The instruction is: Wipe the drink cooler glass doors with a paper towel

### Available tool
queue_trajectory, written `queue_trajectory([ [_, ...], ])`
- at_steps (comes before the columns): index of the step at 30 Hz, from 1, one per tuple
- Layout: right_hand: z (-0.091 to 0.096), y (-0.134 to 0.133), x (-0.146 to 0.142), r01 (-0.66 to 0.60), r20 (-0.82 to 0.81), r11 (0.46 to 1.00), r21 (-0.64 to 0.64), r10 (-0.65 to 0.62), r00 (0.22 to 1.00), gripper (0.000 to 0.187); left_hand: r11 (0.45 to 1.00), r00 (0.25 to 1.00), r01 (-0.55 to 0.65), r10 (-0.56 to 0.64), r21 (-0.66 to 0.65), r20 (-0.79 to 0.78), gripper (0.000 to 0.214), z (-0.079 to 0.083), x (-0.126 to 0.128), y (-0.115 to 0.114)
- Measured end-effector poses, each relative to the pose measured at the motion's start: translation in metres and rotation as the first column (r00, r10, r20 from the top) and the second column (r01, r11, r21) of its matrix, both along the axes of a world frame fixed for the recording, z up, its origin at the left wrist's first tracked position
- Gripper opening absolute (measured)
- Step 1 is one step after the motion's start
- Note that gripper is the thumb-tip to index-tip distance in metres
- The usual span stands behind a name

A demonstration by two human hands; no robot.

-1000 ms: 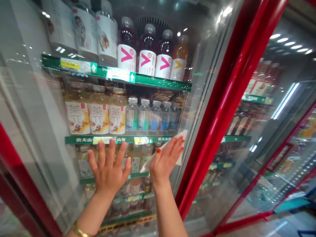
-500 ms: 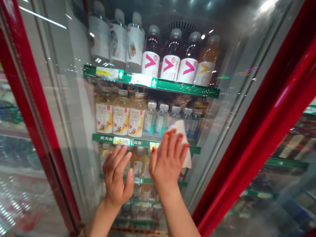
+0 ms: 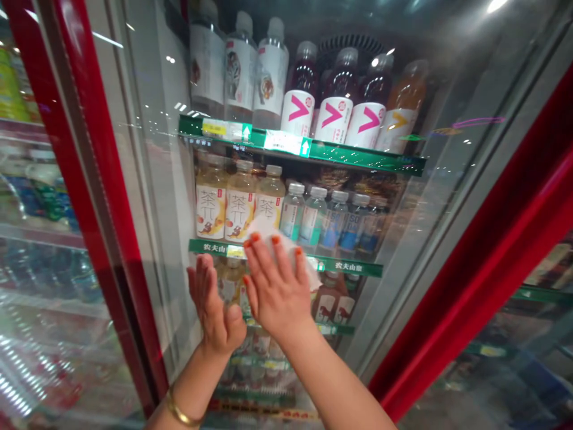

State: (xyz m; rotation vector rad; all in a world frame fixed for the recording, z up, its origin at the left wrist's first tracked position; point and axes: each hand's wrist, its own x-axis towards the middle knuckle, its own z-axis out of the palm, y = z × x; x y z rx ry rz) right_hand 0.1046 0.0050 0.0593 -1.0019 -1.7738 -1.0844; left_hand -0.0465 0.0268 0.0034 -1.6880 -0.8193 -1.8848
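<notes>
At far left, the **red door frame** [image 3: 105, 179] of the drinks cooler borders the **glass door** [image 3: 156, 179], with a neighbouring cooler's shelves behind it. Your **left hand** [image 3: 213, 301] comes next, its **gold bangle** [image 3: 179, 412] at the wrist. This hand has changed most: it no longer lies spread against the glass but is turned edge-on, fingers close together, holding nothing. Whether its fingertips touch the glass cannot be told.

Behind the glass and above that hand stand three **tea bottles** [image 3: 239, 206] with yellow-and-white labels, on a shelf edged by a **green price strip** [image 3: 344, 267]. Above them, on a higher green strip, stand **bottles with pink V labels** [image 3: 333, 113].

Your **right hand** [image 3: 277, 292] lies to the right of your left, open, with fingers slightly spread and orange-painted nails. Its palm side presses the **white cloth** [image 3: 264, 233] flat against the outside of the glass, with no pinch at the fingertips. The cloth shows above and to the right of the hand, and it now sits further left along the door, in front of the tea and **water bottles** [image 3: 313, 218], so contact has moved to this stretch of glass.

At far right, the second **red frame** [image 3: 483, 280] closes the view.
</notes>
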Motion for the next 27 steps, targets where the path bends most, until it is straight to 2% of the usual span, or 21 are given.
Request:
queue_trajectory([
  [2,-0.027,-0.005,-0.01,-0.085,0.164,0.996,-0.039,0.09,0.982,0.059,0.998,0.998,0.058,-0.058,-0.008,0.015,0.069,-0.006,-0.011,-0.003],
  [4,-0.05,-0.013,0.001,-0.067,0.146,0.996,-0.053,0.074,0.986,0.059,0.999,1.0,0.029,-0.029,-0.045,-0.012,0.07,-0.011,-0.024,-0.006],
  [5,-0.053,-0.017,0.011,-0.028,0.088,0.999,-0.044,0.032,0.996,0.063,0.998,1.0,-0.006,0.004,-0.067,-0.023,0.071,-0.014,-0.03,-0.007],
  [6,-0.05,-0.018,0.019,0.021,0.018,0.999,-0.025,-0.021,1.0,0.067,0.995,0.999,-0.04,0.038,-0.091,-0.024,0.071,-0.016,-0.035,-0.008],
  [8,-0.027,-0.014,0.022,0.114,-0.119,0.993,0.023,-0.11,0.987,0.074,0.988,0.997,-0.08,0.081,-0.131,0.003,0.072,-0.02,-0.042,-0.007],
  [10,0.002,-0.004,0.001,0.152,-0.179,0.987,0.054,-0.14,0.974,0.077,0.989,0.996,-0.085,0.088,-0.118,0.023,0.072,-0.025,-0.044,-0.003],
  [12,0.016,0.005,-0.033,0.105,-0.1,0.993,0.058,-0.099,0.99,0.074,0.994,0.996,-0.081,0.082,-0.07,0.02,0.072,-0.029,-0.044,0.001],
  [13,0.014,0.008,-0.05,0.058,-0.014,0.997,0.05,-0.057,0.998,0.07,0.996,0.997,-0.075,0.076,-0.05,0.021,0.072,-0.03,-0.044,0.003],
  [15,-0.009,0.009,-0.07,-0.04,0.17,0.999,0.019,0.036,0.985,0.059,0.997,0.998,-0.064,0.064,-0.032,0.027,0.072,-0.033,-0.046,0.005],
  [17,-0.042,0.003,-0.066,-0.063,0.251,0.998,-0.021,0.066,0.966,0.054,0.998,0.999,-0.052,0.052,-0.022,0.014,0.073,-0.036,-0.049,0.004],
  [19,-0.065,-0.005,-0.043,-0.001,0.191,1.0,-0.028,0.006,0.982,0.055,0.999,0.999,-0.032,0.032,-0.037,-0.014,0.074,-0.038,-0.053,0.002],
  [20,-0.067,-0.008,-0.03,0.053,0.119,0.998,-0.019,-0.05,0.992,0.06,0.998,1.0,-0.021,0.02,-0.054,-0.021,0.075,-0.039,-0.054,0.001],
  [22,-0.05,-0.009,-0.015,0.155,-0.054,0.988,0.006,-0.154,0.987,0.071,0.996,1.0,-0.001,0.0,-0.092,-0.015,0.077,-0.042,-0.054,0.0],
  [24,-0.017,-0.002,-0.023,0.211,-0.171,0.977,0.021,-0.204,0.964,0.078,0.994,1.0,0.011,-0.008,-0.11,0.024,0.077,-0.046,-0.051,-0.001],
  [25,-0.001,0.002,-0.036,0.21,-0.171,0.977,0.02,-0.204,0.964,0.079,0.994,0.999,0.017,-0.012,-0.109,0.048,0.078,-0.048,-0.05,-0.001],
  [27,0.02,0.009,-0.068,0.142,-0.039,0.99,-0.006,-0.142,0.989,0.077,0.994,0.995,0.037,-0.027,-0.107,0.097,0.078,-0.053,-0.049,-0.001],
])
